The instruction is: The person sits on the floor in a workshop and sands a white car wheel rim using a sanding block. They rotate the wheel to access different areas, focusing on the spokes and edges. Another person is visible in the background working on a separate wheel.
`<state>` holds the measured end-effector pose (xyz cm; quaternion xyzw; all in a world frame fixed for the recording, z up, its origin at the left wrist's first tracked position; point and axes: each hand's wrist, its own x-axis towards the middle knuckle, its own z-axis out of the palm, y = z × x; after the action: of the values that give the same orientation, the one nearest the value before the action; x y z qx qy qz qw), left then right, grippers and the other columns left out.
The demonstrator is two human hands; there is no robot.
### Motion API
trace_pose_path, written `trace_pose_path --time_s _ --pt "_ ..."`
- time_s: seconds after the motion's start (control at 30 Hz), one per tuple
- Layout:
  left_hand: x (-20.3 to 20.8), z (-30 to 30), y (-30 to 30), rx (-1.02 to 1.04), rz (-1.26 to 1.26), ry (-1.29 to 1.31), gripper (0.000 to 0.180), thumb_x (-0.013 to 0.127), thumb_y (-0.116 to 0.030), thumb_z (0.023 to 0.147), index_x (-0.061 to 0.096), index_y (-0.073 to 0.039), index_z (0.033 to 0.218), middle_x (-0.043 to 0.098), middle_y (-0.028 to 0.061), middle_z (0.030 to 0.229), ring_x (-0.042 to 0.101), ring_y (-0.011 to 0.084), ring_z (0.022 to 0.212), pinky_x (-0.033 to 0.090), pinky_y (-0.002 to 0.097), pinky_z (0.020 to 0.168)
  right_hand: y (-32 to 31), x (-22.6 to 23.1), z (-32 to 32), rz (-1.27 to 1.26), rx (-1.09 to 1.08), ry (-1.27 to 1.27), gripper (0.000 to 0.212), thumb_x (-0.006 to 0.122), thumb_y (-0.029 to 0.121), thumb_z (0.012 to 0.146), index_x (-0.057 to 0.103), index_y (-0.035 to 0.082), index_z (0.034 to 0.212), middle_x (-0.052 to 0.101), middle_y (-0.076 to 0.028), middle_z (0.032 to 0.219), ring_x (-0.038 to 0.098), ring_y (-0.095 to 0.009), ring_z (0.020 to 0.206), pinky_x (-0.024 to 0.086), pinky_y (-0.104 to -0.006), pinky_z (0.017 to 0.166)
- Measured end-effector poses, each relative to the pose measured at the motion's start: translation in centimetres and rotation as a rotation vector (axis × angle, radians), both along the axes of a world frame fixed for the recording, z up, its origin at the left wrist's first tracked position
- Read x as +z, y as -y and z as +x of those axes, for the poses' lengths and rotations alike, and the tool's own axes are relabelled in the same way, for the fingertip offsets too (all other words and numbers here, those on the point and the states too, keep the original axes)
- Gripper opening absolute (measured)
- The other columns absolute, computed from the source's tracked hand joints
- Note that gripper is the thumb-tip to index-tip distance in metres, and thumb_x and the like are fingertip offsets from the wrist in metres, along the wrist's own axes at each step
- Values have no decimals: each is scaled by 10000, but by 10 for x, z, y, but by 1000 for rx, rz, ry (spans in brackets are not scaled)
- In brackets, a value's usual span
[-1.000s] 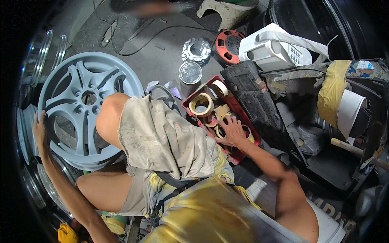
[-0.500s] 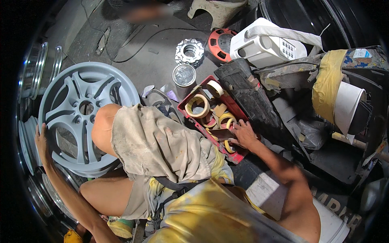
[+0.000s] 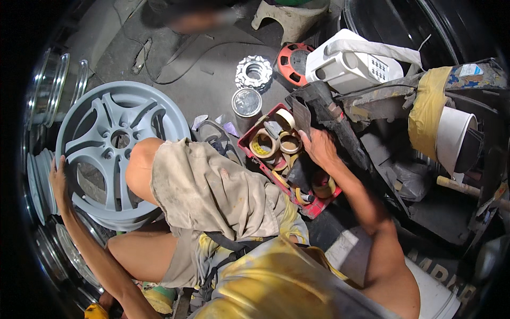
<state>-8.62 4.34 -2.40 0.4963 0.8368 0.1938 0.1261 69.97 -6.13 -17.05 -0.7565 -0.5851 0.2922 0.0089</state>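
Observation:
A grey-painted alloy wheel (image 3: 114, 199) leans against my bent knee on the left. My left hand (image 3: 57, 179) holds its outer edge, the fingers partly hidden along the rim. Over the far right side of a red toolbox (image 3: 254, 165), my right hand (image 3: 321, 148) pinches a thin, flat grey sheet (image 3: 302, 116) that stands up from its fingers; I cannot make out its exact kind. Inside the box lie several rolls of masking tape (image 3: 264, 143), a white roll (image 3: 286, 119) and a dark piece (image 3: 303, 170).
Beyond the toolbox stand a round metal can (image 3: 247, 102) and stacked silver ring-shaped parts (image 3: 254, 73). A white device (image 3: 350, 58) sits beside an orange-and-black round object (image 3: 293, 63). Chrome rims (image 3: 53, 90) line the left, and a taped metal frame (image 3: 430, 106) the right. Another person is at the top.
My right hand has moved from the near end of the toolbox up to its far right side, where it now holds the grey sheet. The tape rolls have shifted. My left hand stays at the wheel.

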Motion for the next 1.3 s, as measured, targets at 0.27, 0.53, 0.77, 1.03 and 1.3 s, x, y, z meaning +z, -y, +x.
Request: trace_pose_path --time_s 0.27,0.53,0.77,1.03,1.3 --pt "-13 -3 5 -21 76 -5 620 665 -405 990 563 46 1404 678 125 1150 600 189 1046 442 280 950 85 -54 15 -210 439 -161 379 761 376 863 697 83 1094 724 -217 1001 690 -415 973 545 -502 863" --pt "-11 15 -9 -59 91 121 531 615 -354 1019 595 48 1364 700 110 1112 621 164 1001 468 278 903 -14 51 -79 614 220 -437 143 653 125 947 650 -7 893 623 -198 835 613 -425 765 479 -473 670" --pt "14 55 -38 -94 92 372 439 582 -347 1017 685 18 1239 711 28 1038 623 128 939 484 279 855 -108 199 -251 893 497 -829 215 699 191 949 698 -9 1029 654 -108 885 615 -203 801 490 -349 705" --pt "68 143 55 -322 173 120 618 555 -506 1030 549 -43 1440 623 202 1375 622 318 1235 471 391 1069 -91 130 -387 953 1166 -85 435 621 223 974 571 -37 1319 605 -235 1164 562 -429 1047 473 -490 926" --pt "111 102 346 67 188 175 473 550 -407 1039 699 19 1180 739 216 999 713 328 914 547 403 826 -233 130 -290 369 115 -625 681 497 489 1055 451 -14 1511 488 -169 1533 489 -280 1367 351 -388 1167"
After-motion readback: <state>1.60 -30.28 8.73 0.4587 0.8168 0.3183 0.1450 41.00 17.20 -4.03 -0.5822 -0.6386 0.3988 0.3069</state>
